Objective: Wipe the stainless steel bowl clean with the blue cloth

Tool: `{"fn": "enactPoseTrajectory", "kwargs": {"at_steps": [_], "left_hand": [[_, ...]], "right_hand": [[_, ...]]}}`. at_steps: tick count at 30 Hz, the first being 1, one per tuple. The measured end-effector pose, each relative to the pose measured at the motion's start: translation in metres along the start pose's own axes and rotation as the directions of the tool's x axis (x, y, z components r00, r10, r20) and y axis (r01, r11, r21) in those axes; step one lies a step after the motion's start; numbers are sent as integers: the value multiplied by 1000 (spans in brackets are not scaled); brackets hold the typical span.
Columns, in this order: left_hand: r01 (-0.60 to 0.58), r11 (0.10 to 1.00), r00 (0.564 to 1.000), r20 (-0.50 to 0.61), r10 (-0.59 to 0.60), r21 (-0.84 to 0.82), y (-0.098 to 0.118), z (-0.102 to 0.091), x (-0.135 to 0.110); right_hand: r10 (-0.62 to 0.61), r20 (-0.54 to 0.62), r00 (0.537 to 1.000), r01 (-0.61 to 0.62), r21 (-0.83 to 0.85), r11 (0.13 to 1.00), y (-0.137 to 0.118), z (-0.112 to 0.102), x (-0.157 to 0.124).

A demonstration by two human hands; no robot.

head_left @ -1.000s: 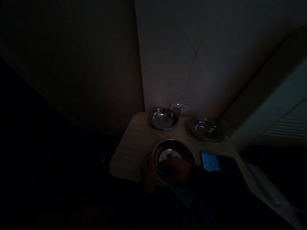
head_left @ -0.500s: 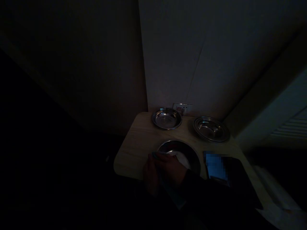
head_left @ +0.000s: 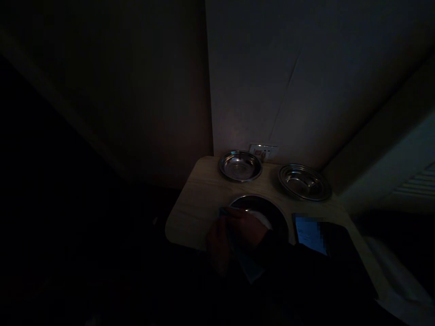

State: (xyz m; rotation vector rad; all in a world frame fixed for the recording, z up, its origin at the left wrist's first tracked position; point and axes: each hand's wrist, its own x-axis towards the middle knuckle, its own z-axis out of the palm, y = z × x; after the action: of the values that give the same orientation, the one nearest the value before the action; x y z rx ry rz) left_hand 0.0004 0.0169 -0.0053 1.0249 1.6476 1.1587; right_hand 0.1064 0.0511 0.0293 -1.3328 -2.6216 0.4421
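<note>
It is very dark, so finger detail is poor. My right hand [head_left: 247, 227] is closed over a bluish, cloth-like strip [head_left: 252, 270] at the near left rim of a metal bowl [head_left: 282, 216]. Pressed close beside it, my left hand [head_left: 217, 244] has its fingers curled around the same strip. One end of the strip pokes out above the fingers; its lower part hangs below the hands. Inside the bowl lies something whitish [head_left: 261, 219], partly hidden by my right hand.
Against the wall on the wooden table [head_left: 192, 206] stand a shallow metal dish [head_left: 240, 166] and stacked metal dishes [head_left: 304, 183]. A lit phone [head_left: 310, 234] lies on a dark flat item [head_left: 350, 256] at right. A wall socket [head_left: 263, 151] sits behind.
The view has shifted slightly, so the table and dishes appear a little farther right. My hands stay together at the bowl's rim, with a small shift of the bluish strip between them.
</note>
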Motion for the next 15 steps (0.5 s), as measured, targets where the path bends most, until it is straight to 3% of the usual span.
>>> {"fn": "enactPoseTrajectory", "kwargs": {"at_steps": [6,8,13,15], "left_hand": [[-52,999,998,-49,51,-14,-1,9,-3],[-64,998,997,-37,63,-8,-1,9,-2],[-48,999,999,-4,48,14,-1,2,1],[-43,999,999,-13,44,21,-1,1,0]], "right_hand": [[207,-71,976,-214,-120,969,25,-14,11],[179,-81,981,-187,-115,976,24,-14,8],[-26,-25,999,24,-57,998,6,-3,0],[28,0,1000,-28,-98,995,7,-6,1]]}}
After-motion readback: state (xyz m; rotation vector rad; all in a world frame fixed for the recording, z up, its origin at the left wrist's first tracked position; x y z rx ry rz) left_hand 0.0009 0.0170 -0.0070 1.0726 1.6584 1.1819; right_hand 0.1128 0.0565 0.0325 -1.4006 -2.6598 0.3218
